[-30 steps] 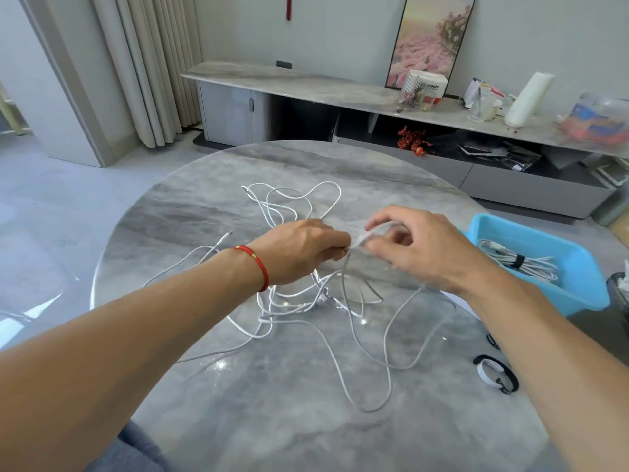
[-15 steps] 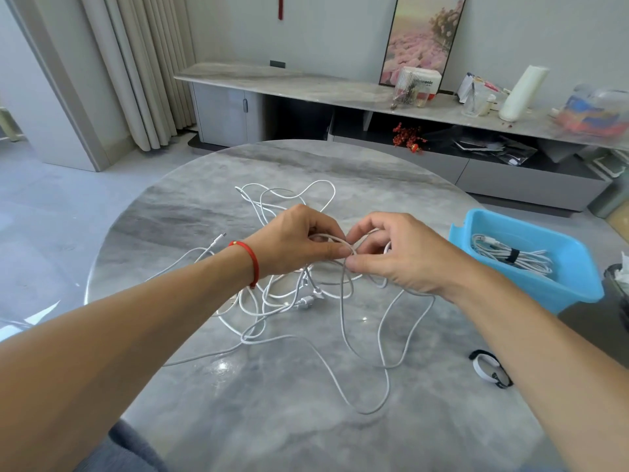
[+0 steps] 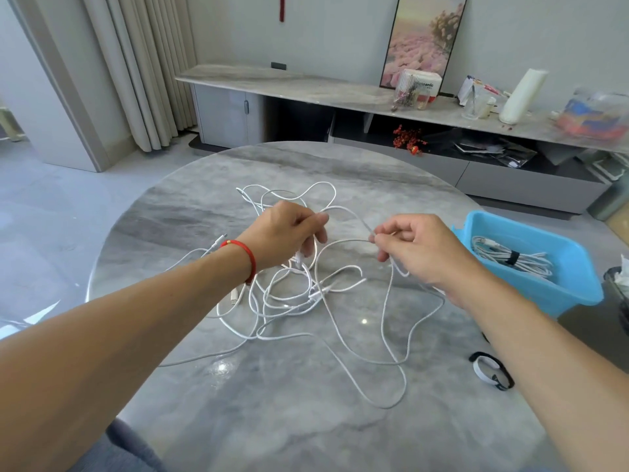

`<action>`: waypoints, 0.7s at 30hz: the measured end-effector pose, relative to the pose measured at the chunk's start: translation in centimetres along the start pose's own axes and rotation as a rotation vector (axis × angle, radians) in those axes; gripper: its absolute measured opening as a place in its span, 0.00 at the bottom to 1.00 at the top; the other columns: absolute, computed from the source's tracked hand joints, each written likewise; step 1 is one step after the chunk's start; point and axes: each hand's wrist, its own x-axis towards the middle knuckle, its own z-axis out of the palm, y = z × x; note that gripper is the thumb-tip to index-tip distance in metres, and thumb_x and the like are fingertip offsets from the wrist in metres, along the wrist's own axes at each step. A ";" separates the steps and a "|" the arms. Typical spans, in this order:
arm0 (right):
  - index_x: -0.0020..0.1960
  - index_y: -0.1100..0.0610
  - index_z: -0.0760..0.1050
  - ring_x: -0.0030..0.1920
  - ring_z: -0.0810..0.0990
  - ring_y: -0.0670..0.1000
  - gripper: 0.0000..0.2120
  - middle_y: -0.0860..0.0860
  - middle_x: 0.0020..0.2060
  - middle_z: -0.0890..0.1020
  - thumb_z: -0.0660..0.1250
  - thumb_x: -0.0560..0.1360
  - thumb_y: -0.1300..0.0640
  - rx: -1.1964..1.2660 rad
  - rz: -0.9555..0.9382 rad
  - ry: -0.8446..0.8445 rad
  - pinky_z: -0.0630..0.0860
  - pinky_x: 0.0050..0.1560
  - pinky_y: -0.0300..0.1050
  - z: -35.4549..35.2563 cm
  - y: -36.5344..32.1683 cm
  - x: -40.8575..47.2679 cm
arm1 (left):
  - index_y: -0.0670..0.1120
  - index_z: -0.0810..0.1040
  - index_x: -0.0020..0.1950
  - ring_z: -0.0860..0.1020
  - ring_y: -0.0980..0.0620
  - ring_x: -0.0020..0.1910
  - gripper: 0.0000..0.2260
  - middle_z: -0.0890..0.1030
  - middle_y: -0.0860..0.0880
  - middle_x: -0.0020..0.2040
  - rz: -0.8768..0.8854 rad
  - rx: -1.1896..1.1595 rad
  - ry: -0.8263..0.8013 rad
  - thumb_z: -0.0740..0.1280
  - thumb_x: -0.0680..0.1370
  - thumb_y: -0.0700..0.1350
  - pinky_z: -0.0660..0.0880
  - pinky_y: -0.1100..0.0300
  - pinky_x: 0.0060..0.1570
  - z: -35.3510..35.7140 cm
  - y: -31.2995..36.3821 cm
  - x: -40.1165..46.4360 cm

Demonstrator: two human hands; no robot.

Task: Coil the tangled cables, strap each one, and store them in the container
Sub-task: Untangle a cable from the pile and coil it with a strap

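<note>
Now both hands (image 3: 286,233) on cable (image 3: 343,209)

Bright, even daylight throughout; soft and diffuse, no hard shadows. Small specular glints on the glossy table (image 3: 340,420), one just below the right hand (image 3: 422,253), another below the left hand (image 3: 282,235) near the forearm. Pale window reflection at the table's edge far left of the hands. Wide-angle bending of straight lines toward the borders. Slight softness at far right; centre sharp.
</note>
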 end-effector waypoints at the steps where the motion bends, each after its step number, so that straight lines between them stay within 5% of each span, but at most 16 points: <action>1: 0.46 0.53 0.84 0.39 0.81 0.53 0.04 0.48 0.37 0.87 0.71 0.79 0.55 -0.066 -0.009 -0.029 0.74 0.41 0.43 0.2 0.1 -0.2 | 0.44 0.81 0.42 0.78 0.49 0.29 0.18 0.80 0.47 0.28 -0.029 -0.071 -0.026 0.60 0.84 0.52 0.76 0.50 0.38 0.1 0.3 -0.1; 6: 0.45 0.52 0.83 0.36 0.82 0.39 0.05 0.46 0.37 0.87 0.73 0.78 0.52 -0.095 -0.068 -0.082 0.72 0.39 0.35 1.5 -0.4 -0.5 | 0.39 0.78 0.54 0.79 0.43 0.32 0.20 0.77 0.42 0.34 -0.232 -0.490 -0.165 0.55 0.86 0.53 0.75 0.56 0.33 1.6 1.1 -0.9; 10: 0.44 0.53 0.83 0.40 0.86 0.50 0.05 0.50 0.36 0.87 0.74 0.77 0.53 -0.060 -0.109 -0.043 0.78 0.48 0.46 2.2 -0.9 -0.6 | 0.39 0.77 0.59 0.80 0.44 0.36 0.12 0.82 0.41 0.40 -0.323 -0.805 -0.280 0.55 0.86 0.42 0.76 0.54 0.35 2.2 1.8 -1.0; 14: 0.41 0.51 0.81 0.31 0.82 0.47 0.07 0.49 0.32 0.85 0.74 0.77 0.52 -0.155 -0.216 0.042 0.78 0.40 0.45 2.4 -1.0 -0.5 | 0.37 0.78 0.55 0.79 0.46 0.38 0.14 0.84 0.40 0.42 -0.280 -0.832 -0.321 0.54 0.86 0.41 0.76 0.56 0.35 3.2 2.3 -1.2; 21: 0.43 0.48 0.80 0.35 0.79 0.41 0.09 0.45 0.34 0.83 0.72 0.77 0.44 -0.316 -0.266 0.068 0.68 0.33 0.37 2.4 -0.8 -0.4 | 0.42 0.74 0.53 0.74 0.50 0.32 0.10 0.74 0.47 0.34 -0.317 -0.810 -0.369 0.56 0.86 0.43 0.76 0.53 0.40 2.7 2.5 -1.3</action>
